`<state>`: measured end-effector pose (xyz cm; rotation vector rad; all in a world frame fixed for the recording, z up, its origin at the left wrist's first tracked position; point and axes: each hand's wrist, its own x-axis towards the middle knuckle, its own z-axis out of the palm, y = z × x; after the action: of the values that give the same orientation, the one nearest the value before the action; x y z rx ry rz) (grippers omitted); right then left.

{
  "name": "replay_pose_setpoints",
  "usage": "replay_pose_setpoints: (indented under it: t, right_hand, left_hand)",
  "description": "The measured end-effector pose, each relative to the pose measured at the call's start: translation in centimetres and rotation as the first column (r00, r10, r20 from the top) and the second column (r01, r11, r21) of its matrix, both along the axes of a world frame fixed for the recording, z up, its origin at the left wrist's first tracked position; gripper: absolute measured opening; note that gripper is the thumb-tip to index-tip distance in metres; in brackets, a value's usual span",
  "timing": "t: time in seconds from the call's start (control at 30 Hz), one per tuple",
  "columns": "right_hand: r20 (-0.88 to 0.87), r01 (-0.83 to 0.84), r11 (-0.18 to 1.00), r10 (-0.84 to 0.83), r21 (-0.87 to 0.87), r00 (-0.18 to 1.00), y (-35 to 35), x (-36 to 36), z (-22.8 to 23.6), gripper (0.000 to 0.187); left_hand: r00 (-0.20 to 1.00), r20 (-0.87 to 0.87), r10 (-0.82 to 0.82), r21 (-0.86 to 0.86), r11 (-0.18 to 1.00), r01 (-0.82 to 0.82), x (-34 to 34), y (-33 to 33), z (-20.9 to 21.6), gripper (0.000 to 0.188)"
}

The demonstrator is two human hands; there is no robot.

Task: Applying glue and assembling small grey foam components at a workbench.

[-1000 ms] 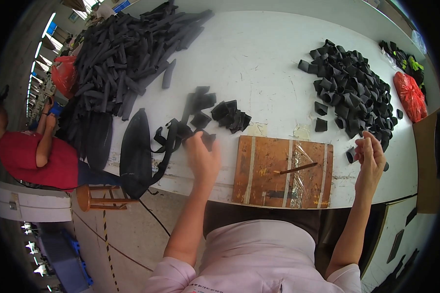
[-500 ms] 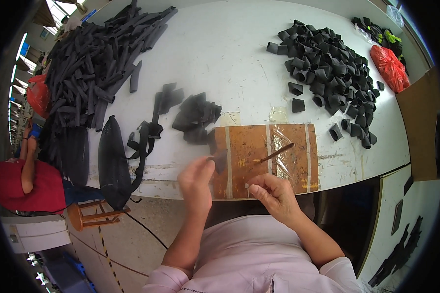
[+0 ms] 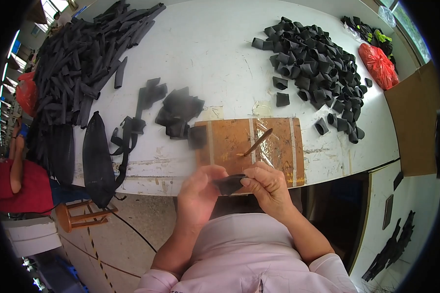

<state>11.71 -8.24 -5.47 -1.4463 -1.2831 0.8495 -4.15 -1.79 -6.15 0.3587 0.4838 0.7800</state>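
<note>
Close to my body, at the front edge of the table, a small black fabric piece (image 3: 229,185) is held between both hands. My left hand (image 3: 199,190) closes on its left end, slightly smeared by motion. My right hand (image 3: 268,188) pinches its right end between thumb and fingers. Just beyond lies a brown board (image 3: 220,146) with strips of tape across it. A slim brown stick (image 3: 259,141) with a yellowish tip rests slantwise on the board. Flat dark pieces (image 3: 178,110) lie in a loose stack left of it, one overlapping the board's left edge.
A big heap of long black tubes (image 3: 78,58) covers the far left. Short black tube pieces (image 3: 318,63) are piled at the right, near a red plastic bag (image 3: 379,66) and a cardboard box (image 3: 418,127). Black straps (image 3: 127,146) lie front left. A person in red (image 3: 22,188) sits beyond.
My left hand has brought the black piece from the board's left side to my right hand, which now grips it too. The whole view has shifted slightly.
</note>
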Motion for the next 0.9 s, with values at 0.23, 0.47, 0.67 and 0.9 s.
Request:
replay_pose_setpoints:
  t: [0.23,0.47,0.67,0.9]
  right_hand:
    - [0.254,-0.305,0.940,0.336,-0.156,0.907,0.1,2.4,2.4,0.015]
    - [0.408,-0.347,0.931,0.362,-0.114,0.838,0.4,2.4,2.3,0.013]
    - [0.460,-0.280,0.939,0.343,-0.201,0.819,-0.1,1.8,2.1,0.012]
    - [0.413,-0.297,0.930,0.363,-0.216,0.835,-0.2,1.9,2.4,0.013]
  left_hand:
    - [0.817,-0.551,-0.167,0.366,0.832,0.417,-0.4,1.4,2.8,0.013]
    - [0.632,-0.765,-0.123,0.422,0.646,0.636,-0.6,1.1,3.2,0.007]
    - [0.609,-0.786,0.106,0.591,0.414,0.692,0.2,-0.1,2.6,0.004]
    - [0.770,-0.638,-0.024,0.450,0.800,0.398,-0.2,-1.7,1.8,0.007]
